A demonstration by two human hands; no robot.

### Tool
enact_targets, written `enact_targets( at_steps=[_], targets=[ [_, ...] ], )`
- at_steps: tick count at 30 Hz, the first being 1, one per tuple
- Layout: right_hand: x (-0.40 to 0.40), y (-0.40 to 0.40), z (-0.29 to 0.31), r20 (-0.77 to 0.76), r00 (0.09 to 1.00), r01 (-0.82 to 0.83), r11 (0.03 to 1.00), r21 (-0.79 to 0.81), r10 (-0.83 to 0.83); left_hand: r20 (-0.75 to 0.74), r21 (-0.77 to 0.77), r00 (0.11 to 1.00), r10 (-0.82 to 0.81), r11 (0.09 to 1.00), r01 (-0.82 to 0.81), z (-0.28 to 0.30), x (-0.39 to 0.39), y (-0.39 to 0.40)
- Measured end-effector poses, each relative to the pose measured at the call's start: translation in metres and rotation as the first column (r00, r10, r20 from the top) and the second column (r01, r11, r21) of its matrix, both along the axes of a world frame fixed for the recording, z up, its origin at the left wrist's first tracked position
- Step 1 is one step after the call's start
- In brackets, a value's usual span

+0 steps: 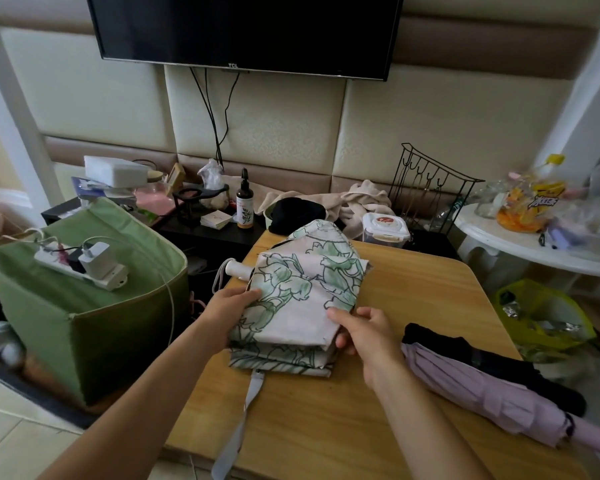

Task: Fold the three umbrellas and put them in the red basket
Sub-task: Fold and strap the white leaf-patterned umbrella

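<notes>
Hands work on the floral umbrella (305, 292), which lies on the wooden table (413, 299) near its left edge, white handle (238, 269) pointing over that edge. The left hand (234, 303) rests on the left side of the canopy, fingers rather straight. The right hand (364, 336) pinches a fold of the cloth between thumb and fingers. A lilac umbrella (485, 389) and a black umbrella (492, 362) lie together along the right edge of the table, both closed. A green fabric box (94, 327) stands beside the table at the left.

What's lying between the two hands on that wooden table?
In the head view, the floral umbrella lies between the left hand and the right hand, its folded canopy spanning the whole gap; both hands touch it.
</notes>
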State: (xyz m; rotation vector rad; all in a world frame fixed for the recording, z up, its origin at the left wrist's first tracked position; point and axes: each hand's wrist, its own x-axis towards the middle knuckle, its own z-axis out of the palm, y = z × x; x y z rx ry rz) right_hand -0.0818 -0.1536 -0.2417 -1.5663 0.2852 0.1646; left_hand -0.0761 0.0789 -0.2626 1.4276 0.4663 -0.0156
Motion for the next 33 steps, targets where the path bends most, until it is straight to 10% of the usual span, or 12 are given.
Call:
enact_targets(
  at_steps=[6,12,22,33],
  targets=[
    [-0.016,-0.002,0.004,-0.192,0.924,-0.370,0.899,-0.233,0.331,0.073,0.356,0.997,-0.034,0.934,0.006,-0.005,0.007,0.004],
    [-0.013,-0.011,0.002,-0.118,0.922,-0.387,0.884,-0.262,0.369,0.129,0.765,0.989,-0.066,0.641,-0.057,-0.005,0.006,0.000],
    [-0.013,-0.012,-0.015,-0.001,0.869,-0.394,0.691,-0.606,0.494,-0.011,0.660,1.000,-0.024,0.751,0.026,0.010,-0.001,-0.002],
    [-0.020,-0.016,-0.005,0.012,0.763,-0.217,0.274,-0.937,0.646,0.093,0.778,0.995,-0.018,0.625,-0.062,-0.012,0.003,0.003]
  ],
)
